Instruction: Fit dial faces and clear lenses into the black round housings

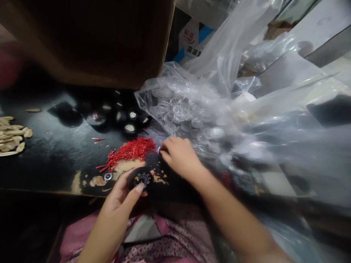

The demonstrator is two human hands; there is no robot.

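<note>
My left hand point(120, 197) grips a small black round dial part point(141, 179) with a printed face, held just above the near edge of the black worktop point(52, 160). My right hand point(179, 155) rests fingers-down on the worktop beside a heap of thin red pointers point(130, 151). Its fingertips are curled and pinched at something small and clear that I cannot make out. A clear plastic bag point(178, 106) filled with transparent round covers lies open right behind that hand.
Several black dial housings point(128, 120) lie under a brown cardboard box point(93, 40) at the back. Pale seed-like pieces point(12, 137) lie at the left edge. A small metal ring point(108, 176) sits near the front edge. More crumpled plastic sheeting point(287, 128) covers the right side.
</note>
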